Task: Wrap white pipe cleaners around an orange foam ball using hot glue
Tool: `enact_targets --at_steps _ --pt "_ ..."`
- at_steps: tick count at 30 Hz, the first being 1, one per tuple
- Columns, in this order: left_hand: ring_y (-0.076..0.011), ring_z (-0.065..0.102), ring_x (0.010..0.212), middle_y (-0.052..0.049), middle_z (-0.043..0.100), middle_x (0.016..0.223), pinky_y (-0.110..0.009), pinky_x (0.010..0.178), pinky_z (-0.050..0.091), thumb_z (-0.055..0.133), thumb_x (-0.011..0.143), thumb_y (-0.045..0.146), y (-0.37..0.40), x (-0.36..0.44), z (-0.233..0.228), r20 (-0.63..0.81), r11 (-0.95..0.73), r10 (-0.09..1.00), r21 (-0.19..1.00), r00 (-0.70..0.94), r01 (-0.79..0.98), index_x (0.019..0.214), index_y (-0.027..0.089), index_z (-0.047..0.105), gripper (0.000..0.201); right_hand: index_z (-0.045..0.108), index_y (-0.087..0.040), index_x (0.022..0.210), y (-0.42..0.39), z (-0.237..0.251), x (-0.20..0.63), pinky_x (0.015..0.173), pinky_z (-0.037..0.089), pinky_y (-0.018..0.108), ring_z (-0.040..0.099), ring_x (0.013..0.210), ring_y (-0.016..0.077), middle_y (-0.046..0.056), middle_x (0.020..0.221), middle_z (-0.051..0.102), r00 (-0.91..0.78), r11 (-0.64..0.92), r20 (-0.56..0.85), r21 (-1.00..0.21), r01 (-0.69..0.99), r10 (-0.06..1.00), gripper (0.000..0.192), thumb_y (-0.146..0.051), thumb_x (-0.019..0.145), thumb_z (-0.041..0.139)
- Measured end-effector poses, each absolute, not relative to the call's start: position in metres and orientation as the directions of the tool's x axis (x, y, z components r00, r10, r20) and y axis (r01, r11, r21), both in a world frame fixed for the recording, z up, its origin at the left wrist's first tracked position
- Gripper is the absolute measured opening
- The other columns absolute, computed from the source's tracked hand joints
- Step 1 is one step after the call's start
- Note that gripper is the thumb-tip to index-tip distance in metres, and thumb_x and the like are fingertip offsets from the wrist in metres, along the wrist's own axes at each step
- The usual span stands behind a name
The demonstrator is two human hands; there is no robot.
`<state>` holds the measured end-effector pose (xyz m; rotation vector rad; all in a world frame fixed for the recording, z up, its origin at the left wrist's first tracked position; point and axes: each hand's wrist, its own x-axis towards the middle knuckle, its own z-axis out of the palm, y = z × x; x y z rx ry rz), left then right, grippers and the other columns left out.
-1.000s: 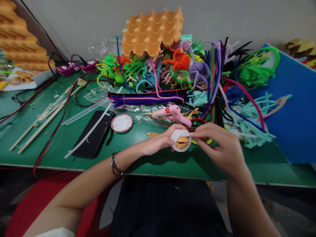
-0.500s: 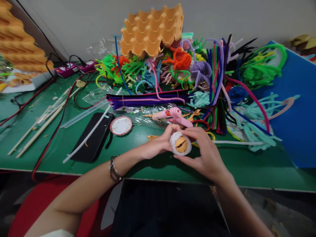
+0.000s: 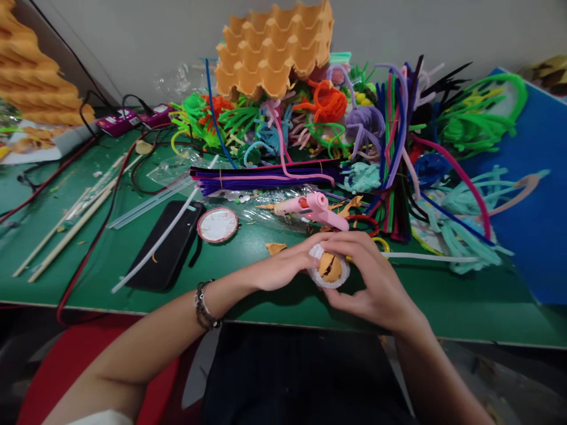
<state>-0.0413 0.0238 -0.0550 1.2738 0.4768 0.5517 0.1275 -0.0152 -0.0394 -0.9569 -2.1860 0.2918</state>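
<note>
Between my two hands is a small round craft piece (image 3: 330, 268), a white fuzzy ring around an orange-tan middle with a dark slit. My left hand (image 3: 290, 262) grips its left side, the thumb pressing on the white rim. Around the right side curve the fingers and thumb of my right hand (image 3: 370, 280). Just behind the hands lies a pink glue gun (image 3: 316, 209). A torn orange scrap of egg carton (image 3: 275, 248) rests beside my left wrist. The underside of the piece is hidden.
A black phone (image 3: 166, 248) and a round white lid (image 3: 217, 225) lie left of the hands. Behind are bundled pipe cleaners (image 3: 266, 179) and an orange egg tray (image 3: 274, 50). Wooden sticks (image 3: 75, 230) and a red cable (image 3: 100, 242) cross the green table (image 3: 248, 307).
The round piece has shifted slightly right and down with both hands and turned a little. My left thumb now reaches over its rim.
</note>
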Motion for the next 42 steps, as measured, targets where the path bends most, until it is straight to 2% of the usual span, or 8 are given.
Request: enact_targets --at_steps 3,7,12,17,26,32,37,42 --pt "-0.0199 0.051 0.089 -0.005 0.055 0.100 -0.033 0.075 0.039 0.044 0.068 0.023 0.023 -0.040 -0.050 -0.113 0.248 0.601 0.967 0.791 -0.050 0.120 0.019 0.043 0.052 0.045 -0.021 0.110 -0.016 -0.036 0.128 0.078 0.046 0.038 0.055 0.095 0.0223 0.010 0.102 0.057 -0.487 0.710 0.523 -0.434 0.554 0.699 0.043 -0.017 0.070 0.060" --pt "-0.0118 0.043 0.063 0.001 0.047 0.076 -0.026 0.058 0.035 0.042 0.064 0.022 0.021 -0.039 -0.047 -0.197 0.342 0.596 0.939 0.778 -0.025 0.116 0.017 0.045 0.053 0.046 -0.020 0.109 -0.016 -0.034 0.130 0.078 0.045 0.036 0.054 0.095 0.0215 0.010 0.102 0.057 -0.504 0.708 0.502 -0.422 0.567 0.703 0.040 -0.015 0.072 0.058" --pt "-0.0108 0.040 0.064 0.000 0.047 0.078 -0.024 0.058 0.034 0.042 0.065 0.024 0.020 -0.037 -0.052 -0.167 0.327 0.645 0.942 0.746 -0.072 0.110 0.017 0.049 0.046 0.043 -0.021 0.116 -0.016 -0.036 0.132 0.080 0.044 0.037 0.053 0.097 0.0224 0.010 0.105 0.056 -0.494 0.682 0.481 -0.396 0.615 0.724 0.043 -0.020 0.076 0.059" --pt "-0.0139 0.046 0.077 -0.002 0.054 0.099 -0.026 0.067 0.039 0.038 0.069 0.018 0.019 -0.035 -0.049 -0.168 0.273 0.680 0.961 0.714 -0.033 0.114 0.021 0.048 0.046 0.038 -0.019 0.122 -0.017 -0.040 0.132 0.082 0.043 0.040 0.051 0.100 0.0250 0.013 0.108 0.053 -0.463 0.660 0.517 -0.301 0.689 0.720 0.054 -0.034 0.077 0.062" --pt "-0.0181 0.050 0.097 -0.004 0.052 0.117 -0.027 0.075 0.044 0.042 0.065 0.016 0.021 -0.034 -0.045 -0.189 0.335 0.701 0.938 0.688 -0.084 0.115 0.020 0.049 0.051 0.049 -0.019 0.107 -0.017 -0.037 0.132 0.073 0.048 0.035 0.054 0.086 0.0197 0.009 0.094 0.053 -0.436 0.700 0.618 -0.277 0.658 0.654 0.027 -0.019 0.080 0.053" --pt "-0.0163 0.051 0.096 -0.003 0.055 0.112 -0.027 0.081 0.040 0.049 0.061 0.015 0.024 -0.034 -0.054 -0.204 0.443 0.717 0.872 0.667 -0.209 0.106 0.020 0.055 0.046 0.049 -0.023 0.109 -0.014 -0.044 0.133 0.071 0.049 0.035 0.055 0.086 0.0190 0.007 0.094 0.052 -0.422 0.689 0.613 -0.296 0.662 0.668 0.031 -0.018 0.080 0.055" --pt "-0.0150 0.055 0.083 -0.004 0.060 0.092 -0.026 0.074 0.041 0.056 0.068 0.024 0.026 -0.035 -0.052 -0.212 0.549 0.675 0.784 0.707 -0.290 0.099 0.016 0.057 0.032 0.049 -0.023 0.107 -0.014 -0.046 0.132 0.073 0.048 0.035 0.054 0.088 0.0186 0.006 0.095 0.051 -0.411 0.680 0.600 -0.330 0.655 0.687 0.029 -0.025 0.080 0.060" --pt "-0.0116 0.054 0.075 -0.001 0.058 0.082 -0.023 0.067 0.041 0.055 0.071 0.024 0.026 -0.036 -0.051 -0.144 0.537 0.676 0.768 0.723 -0.349 0.093 0.017 0.056 0.023 0.048 -0.023 0.105 -0.015 -0.045 0.126 0.076 0.046 0.034 0.053 0.091 0.0181 0.006 0.095 0.052 -0.385 0.675 0.620 -0.335 0.658 0.683 0.028 -0.018 0.079 0.056"
